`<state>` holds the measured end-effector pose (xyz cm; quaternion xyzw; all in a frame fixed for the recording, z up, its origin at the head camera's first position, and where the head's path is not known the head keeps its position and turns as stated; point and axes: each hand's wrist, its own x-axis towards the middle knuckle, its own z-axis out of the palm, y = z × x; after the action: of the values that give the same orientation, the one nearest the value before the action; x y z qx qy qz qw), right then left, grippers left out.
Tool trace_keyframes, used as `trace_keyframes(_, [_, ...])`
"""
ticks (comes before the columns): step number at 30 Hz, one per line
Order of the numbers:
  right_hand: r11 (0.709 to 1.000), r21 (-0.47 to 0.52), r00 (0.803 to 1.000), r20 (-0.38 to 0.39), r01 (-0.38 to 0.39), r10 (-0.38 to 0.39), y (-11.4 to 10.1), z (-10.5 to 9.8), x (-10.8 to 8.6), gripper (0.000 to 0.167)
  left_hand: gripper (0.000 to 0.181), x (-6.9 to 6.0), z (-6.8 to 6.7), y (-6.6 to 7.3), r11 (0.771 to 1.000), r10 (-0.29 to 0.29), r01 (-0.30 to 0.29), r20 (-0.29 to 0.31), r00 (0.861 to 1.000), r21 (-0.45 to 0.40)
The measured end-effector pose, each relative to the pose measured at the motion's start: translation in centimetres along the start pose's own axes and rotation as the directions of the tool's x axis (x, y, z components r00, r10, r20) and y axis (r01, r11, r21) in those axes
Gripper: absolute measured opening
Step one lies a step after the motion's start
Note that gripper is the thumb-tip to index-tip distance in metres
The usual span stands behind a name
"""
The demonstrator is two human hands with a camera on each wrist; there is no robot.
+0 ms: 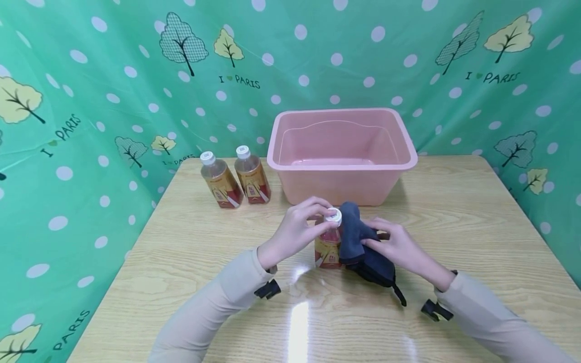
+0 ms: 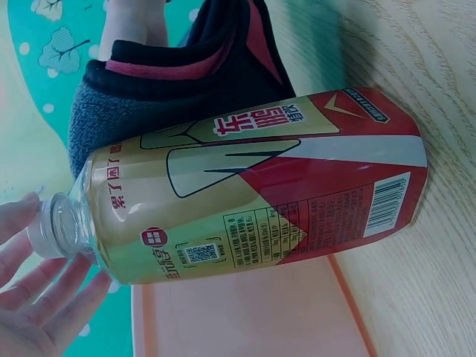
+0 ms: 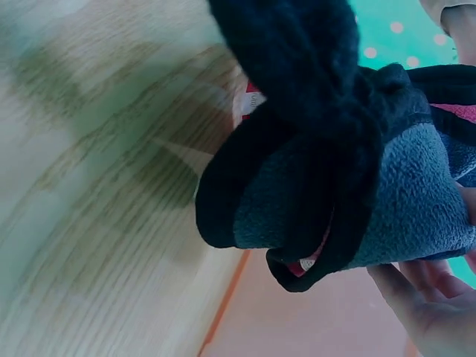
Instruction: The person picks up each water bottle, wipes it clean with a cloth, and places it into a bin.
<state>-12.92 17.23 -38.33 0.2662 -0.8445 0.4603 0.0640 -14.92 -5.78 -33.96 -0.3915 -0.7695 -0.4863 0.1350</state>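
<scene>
A tea-coloured drink bottle (image 1: pixel 328 250) with a gold and red label stands upright on the table. My left hand (image 1: pixel 292 232) pinches its white cap (image 1: pixel 334 217) from above. In the left wrist view the label of the bottle (image 2: pixel 260 193) faces the camera. Right beside the bottle, my right hand (image 1: pixel 399 248) grips a fuzzy dark blue-grey cloth item (image 1: pixel 374 264) with black edging, a pink lining and a black strap. The right wrist view shows the fingers on the side of the cloth item (image 3: pixel 416 197); its exact kind is unclear.
A pink plastic tub (image 1: pixel 340 184) stands behind the hands, near the table's back edge. To its left are two more drink bottles with white caps, one bottle (image 1: pixel 222 184) beside another bottle (image 1: pixel 253 179). A green patterned curtain (image 1: pixel 317 50) hangs around the wooden table (image 1: pixel 218 242).
</scene>
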Motion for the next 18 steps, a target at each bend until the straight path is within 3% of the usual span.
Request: trace_keyframes(18, [0.999, -0.004, 0.999, 0.038, -0.035, 0.035, 0.48, 0.64, -0.14, 0.017, 0.013, 0.00, -0.11, 0.19, 1.000, 0.001, -0.001, 0.003, 1.000, 0.020])
